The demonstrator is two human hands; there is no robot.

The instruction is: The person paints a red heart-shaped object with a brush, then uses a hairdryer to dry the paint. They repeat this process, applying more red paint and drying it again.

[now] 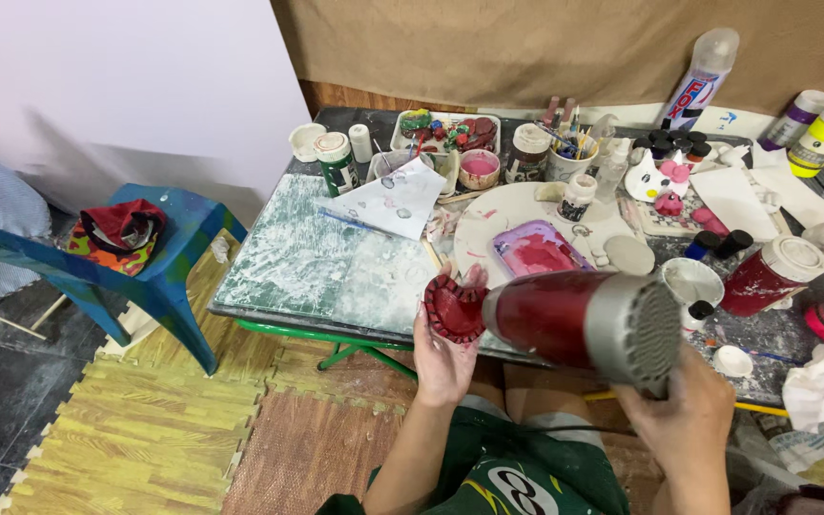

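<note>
The left hand point(442, 358) is in the lower middle of the frame. It holds up a red heart dish point(452, 308), with its fingers curled around the bottom and one side of it. The dish sits just past the near edge of the table point(288, 257), over the gap between the table and the person's lap.

The right hand point(684, 410) is in the lower right. It grips a red and silver dryer point(579, 319) from below. The front end of the dryer points left and almost touches the dish. Its round grey back end faces the camera.

The left part of the table is bare and smeared with white, so there is open room there. A folded white paper point(391, 198) lies at the far side of that bare part. The middle and right of the table are packed. A pink tray point(538, 250) of paint lies on a round white board point(498, 215) just behind the dryer. A white cup point(690, 282) and a red jar point(770, 277) stand close to the dryer on the right. Pots and bottles crowd the far edge.

A blue chair point(159, 267) stands at the left of the frame, well apart from the hands. Foam mats point(145, 429) cover the floor below it.
</note>
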